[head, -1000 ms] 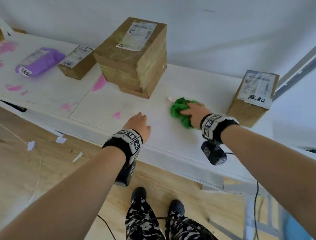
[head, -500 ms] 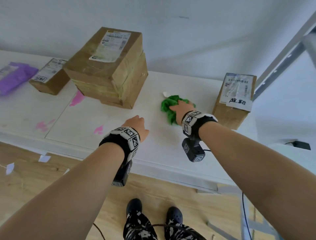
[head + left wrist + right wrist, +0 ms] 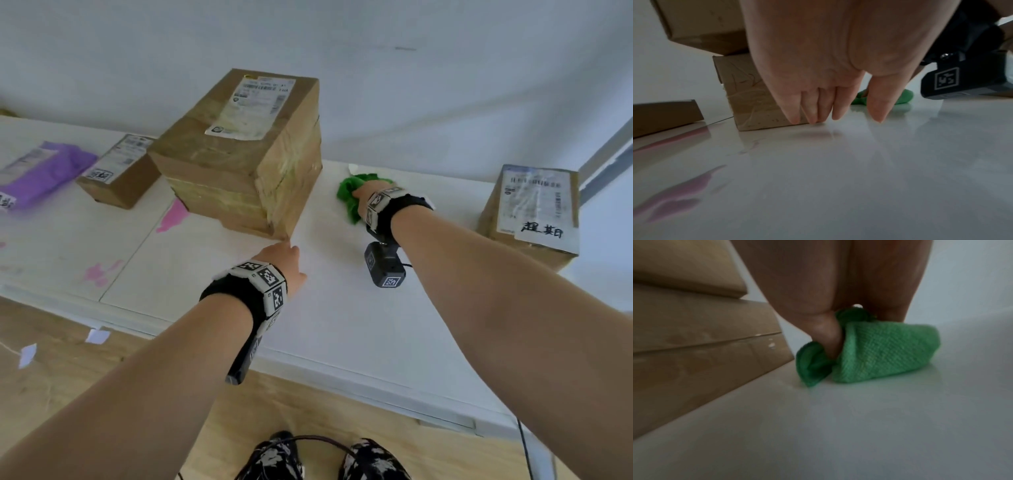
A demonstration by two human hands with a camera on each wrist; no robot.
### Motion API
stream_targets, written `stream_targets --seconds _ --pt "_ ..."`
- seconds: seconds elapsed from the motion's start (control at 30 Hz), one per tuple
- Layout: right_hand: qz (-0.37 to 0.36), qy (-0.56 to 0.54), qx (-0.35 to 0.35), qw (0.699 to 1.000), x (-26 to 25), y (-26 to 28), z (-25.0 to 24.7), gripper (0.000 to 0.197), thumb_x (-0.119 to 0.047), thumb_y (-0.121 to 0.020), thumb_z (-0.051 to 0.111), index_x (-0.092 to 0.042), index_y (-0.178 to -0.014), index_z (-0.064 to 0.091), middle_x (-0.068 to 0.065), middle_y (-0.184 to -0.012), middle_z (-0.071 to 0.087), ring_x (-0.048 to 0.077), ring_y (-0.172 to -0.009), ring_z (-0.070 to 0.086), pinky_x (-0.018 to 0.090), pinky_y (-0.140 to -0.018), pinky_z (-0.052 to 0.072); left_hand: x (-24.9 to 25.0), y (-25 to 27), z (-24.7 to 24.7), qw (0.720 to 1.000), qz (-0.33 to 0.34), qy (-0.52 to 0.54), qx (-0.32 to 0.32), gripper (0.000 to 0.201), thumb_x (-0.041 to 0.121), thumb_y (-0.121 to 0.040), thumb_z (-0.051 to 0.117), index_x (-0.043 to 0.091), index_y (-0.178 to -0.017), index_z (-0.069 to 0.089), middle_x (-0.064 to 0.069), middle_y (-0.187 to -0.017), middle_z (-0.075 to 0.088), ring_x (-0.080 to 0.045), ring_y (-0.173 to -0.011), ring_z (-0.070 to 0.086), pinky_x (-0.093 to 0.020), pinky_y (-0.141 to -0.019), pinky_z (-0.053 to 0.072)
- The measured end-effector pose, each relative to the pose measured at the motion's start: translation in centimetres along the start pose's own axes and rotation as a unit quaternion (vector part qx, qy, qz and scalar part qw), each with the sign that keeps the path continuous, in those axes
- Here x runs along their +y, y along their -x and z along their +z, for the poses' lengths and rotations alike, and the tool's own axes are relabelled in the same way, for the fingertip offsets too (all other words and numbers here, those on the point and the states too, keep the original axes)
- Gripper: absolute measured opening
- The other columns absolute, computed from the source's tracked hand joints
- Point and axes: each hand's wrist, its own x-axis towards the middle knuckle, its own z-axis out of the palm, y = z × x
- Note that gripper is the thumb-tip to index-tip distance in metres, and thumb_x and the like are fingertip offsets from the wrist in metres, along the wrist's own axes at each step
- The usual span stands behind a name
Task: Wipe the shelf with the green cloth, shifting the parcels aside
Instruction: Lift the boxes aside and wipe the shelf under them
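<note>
Green cloth (image 3: 875,353) bunched in right hand's (image 3: 368,194) grip, on the shelf (image 3: 342,325) near the back wall. Left hand (image 3: 286,262) flat, fingers straight, at stacked parcels' (image 3: 239,164) corner. Risk: a low shove tips the stack.

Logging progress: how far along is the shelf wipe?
Done: nothing provable; white shelf near the front looks clean. In hand: right hand presses the green cloth beside the stacked parcels; left hand reaches their corner. Left: pink stains.
</note>
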Motion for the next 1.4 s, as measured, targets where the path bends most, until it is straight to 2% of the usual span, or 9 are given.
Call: stream_targets --seconds 0.27,0.53,0.63,0.77,0.9,1.07,1.17,1.3,1.4 --pt "-0.045 0.003 0.025 0.999 -2.0 2.3 0.3 0.044 -0.018 -0.099 0.04 -0.02 -0.143 0.042 0.01 -0.141 0.047 0.033 -0.132 0.042 0.034 -0.106 0.039 2.4 -1.4 -0.1 0.999 -0.004 -0.036 0.021 0.041 0.035 -0.098 0.037 0.006 -0.119 0.057 -0.013 -0.125 0.06 -0.032 -0.115 0.058 -0.039 -0.093 0.046" --pt "0.129 -0.056 0.042 0.989 5.6 -1.3 -0.2 0.074 -0.013 -0.053 0.058 -0.039 -0.122 0.048 0.007 -0.138 0.043 0.042 -0.128 0.042 0.058 -0.103 0.038 0.9 -3.7 1.7 0.997 -0.017 -0.07 0.008 0.025 0.024 -0.09 0.047 0.014 -0.11 0.058 -0.008 -0.117 0.063 -0.032 -0.107 0.061 -0.04 -0.087 0.049" --pt "0.176 -0.042 0.002 0.983 5.2 -0.4 -1.3 0.073 -0.016 -0.066 0.057 -0.027 -0.137 0.039 0.014 -0.149 0.029 0.048 -0.137 0.027 0.065 -0.104 0.03 0.6 -5.0 1.9 0.996 -0.027 -0.082 -0.008 0.031 0.029 -0.086 0.051 0.017 -0.114 0.056 -0.01 -0.121 0.06 -0.035 -0.11 0.059 -0.054 -0.09 0.049" --pt "0.052 -0.012 0.05 0.997 1.8 -0.9 -2.6 0.085 -0.012 -0.057 0.059 -0.032 -0.137 0.038 0.008 -0.145 0.038 0.045 -0.132 0.037 0.061 -0.102 0.036 0.3 -5.7 1.7 0.995 -0.009 -0.094 -0.009 0.03 0.028 -0.086 0.054 0.017 -0.114 0.058 -0.007 -0.121 0.062 -0.032 -0.111 0.059 -0.049 -0.092 0.049" --pt "-0.047 0.046 0.041 0.997 -2.5 0.6 -2.8 0.068 -0.009 -0.088 0.053 -0.029 -0.148 0.026 0.006 -0.151 0.033 0.04 -0.137 0.034 0.056 -0.108 0.036 0.3 -5.2 1.4 0.995 -0.006 -0.1 -0.009 0.024 0.02 -0.084 0.058 0.015 -0.108 0.062 -0.01 -0.111 0.066 -0.031 -0.102 0.064 -0.049 -0.086 0.053" --pt "-0.03 -0.009 0.075 0.997 0.4 -0.5 -1.3 0.05 -0.013 -0.093 0.051 -0.027 -0.141 0.042 0.007 -0.146 0.043 0.033 -0.131 0.046 0.045 -0.107 0.041 0.2 -6.0 1.2 0.994 -0.013 -0.089 -0.056 0.021 0.026 -0.076 0.058 0.021 -0.096 0.055 -0.011 -0.108 0.066 -0.037 -0.098 0.063 -0.055 -0.082 0.053" --pt "0.059 -0.004 0.061 0.996 3.5 -1.1 -1.0 0.056 -0.019 -0.065 0.063 -0.041 -0.115 0.051 0.005 -0.139 0.045 0.039 -0.124 0.048 0.053 -0.102 0.042 0.1 -6.7 1.8 0.992 -0.018 -0.092 -0.08 0.03 0.024 -0.075 0.056 0.021 -0.105 0.055 -0.01 -0.114 0.064 -0.036 -0.103 0.062 -0.054 -0.084 0.052" --pt "0.087 0.001 0.022 0.996 3.5 -1.7 0.0 0.08 -0.022 -0.062 0.055 -0.029 -0.139 0.036 0.009 -0.153 0.026 0.045 -0.137 0.031 0.064 -0.102 0.034 0.2 -4.8 1.2 0.995 0.004 -0.081 -0.052 0.034 0.016 -0.076 0.053 0.018 -0.11 0.056 -0.011 -0.116 0.063 -0.037 -0.107 0.061 -0.053 -0.086 0.051" --pt "0.018 -0.021 0.062 0.998 1.4 0.1 0.3 0.076 -0.027 -0.064 0.056 -0.034 -0.137 0.038 0.003 -0.155 0.028 0.038 -0.135 0.04 0.059 -0.101 0.04 0.3 -3.5 1.2 0.998 0.027 -0.047 -0.02 0.035 0.007 -0.081 0.047 0.011 -0.115 0.055 -0.014 -0.12 0.061 -0.033 -0.11 0.061 -0.041 -0.086 0.051"
